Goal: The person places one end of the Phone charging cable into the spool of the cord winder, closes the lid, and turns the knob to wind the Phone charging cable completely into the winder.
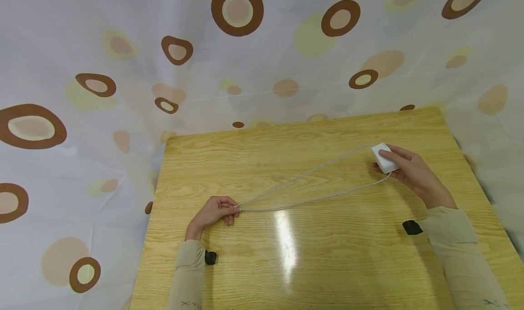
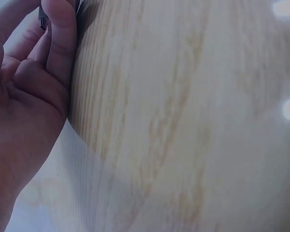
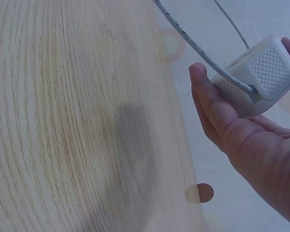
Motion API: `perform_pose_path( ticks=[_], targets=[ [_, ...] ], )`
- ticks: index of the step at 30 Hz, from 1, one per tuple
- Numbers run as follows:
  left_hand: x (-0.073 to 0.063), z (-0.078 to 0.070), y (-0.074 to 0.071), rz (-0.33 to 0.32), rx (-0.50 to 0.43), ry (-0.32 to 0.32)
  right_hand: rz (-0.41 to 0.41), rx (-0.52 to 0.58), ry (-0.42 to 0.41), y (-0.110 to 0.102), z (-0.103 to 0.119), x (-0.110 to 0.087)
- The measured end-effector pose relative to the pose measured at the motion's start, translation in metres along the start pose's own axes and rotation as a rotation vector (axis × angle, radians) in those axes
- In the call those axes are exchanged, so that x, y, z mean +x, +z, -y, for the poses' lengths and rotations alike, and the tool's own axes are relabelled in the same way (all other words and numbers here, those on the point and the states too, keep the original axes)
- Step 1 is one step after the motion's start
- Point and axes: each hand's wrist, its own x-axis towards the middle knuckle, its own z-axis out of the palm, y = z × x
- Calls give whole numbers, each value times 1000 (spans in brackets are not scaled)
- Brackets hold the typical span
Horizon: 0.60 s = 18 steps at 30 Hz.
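Note:
My left hand (image 1: 214,211) pinches a thin white cable (image 1: 335,195) between thumb and fingertips, low over the left part of the table. In the left wrist view a small dark tip (image 2: 43,21) pokes out between those fingers. Two strands stretch apart from there to a white cable case (image 1: 385,159), the lower one sagging a little. My right hand (image 1: 415,175) grips this case above the table's right side, thumb on its top face. Close up in the right wrist view, the case (image 3: 270,72) has dimpled sides, and one strand enters a slot in it.
A wood-grain table (image 1: 254,273) lies under both hands, with a bright reflection in its middle. Pale sheeting (image 1: 262,59) with brown and yellow circles hangs behind and at the sides. Black pieces (image 1: 412,227) show beside each sleeve cuff.

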Motion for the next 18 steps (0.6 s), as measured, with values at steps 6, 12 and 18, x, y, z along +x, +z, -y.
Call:
perform_pose_path(
  ticks=[6, 12, 18],
  targets=[
    [-1, -1, 0, -11, 13, -1, -5, 3, 4, -1, -1, 0],
    [-3, -3, 1, -22, 11, 0, 3, 18, 6, -4, -3, 0],
    [-3, -3, 2, -70, 1, 2, -5, -1, 15, -5, -6, 0]
  ],
)
